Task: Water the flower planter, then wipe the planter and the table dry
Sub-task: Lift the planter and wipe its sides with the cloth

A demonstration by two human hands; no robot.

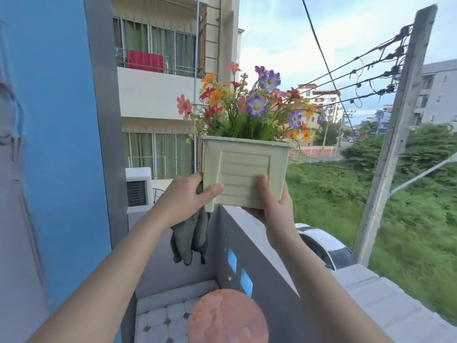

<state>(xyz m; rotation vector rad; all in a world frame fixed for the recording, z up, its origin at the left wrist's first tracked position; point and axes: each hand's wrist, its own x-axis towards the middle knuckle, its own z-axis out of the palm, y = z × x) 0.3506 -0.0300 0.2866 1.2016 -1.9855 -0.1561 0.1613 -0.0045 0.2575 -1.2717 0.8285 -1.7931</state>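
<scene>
Planter (243, 174) is up in the air at mid-frame, lifted above the top of the grey balcony wall (262, 266). It is upright or close to it, with the slatted front face toward me. It is pale green and square and tapers to the base. Mixed flowers (247, 105) in pink, orange, red and purple stand out of it.

Left hand (188, 196): thumb pressed flat on the front face near the lower left corner, other fingers wrapped round the left side, out of my sight. A grey cloth (190, 236) is caught between this palm and the planter. Its loose end hangs below the hand, in front of the wall.

Right hand (274, 206): cupped under the lower right corner, thumb up on the front face, fingers curled beneath the base, fingertips hidden.

Round pink table (227, 318) sits near centre, low in frame, well below the planter, on a tiled floor (160, 323). I cannot tell whether its top is wet. White car (321, 243) stands beyond the wall at right.
</scene>
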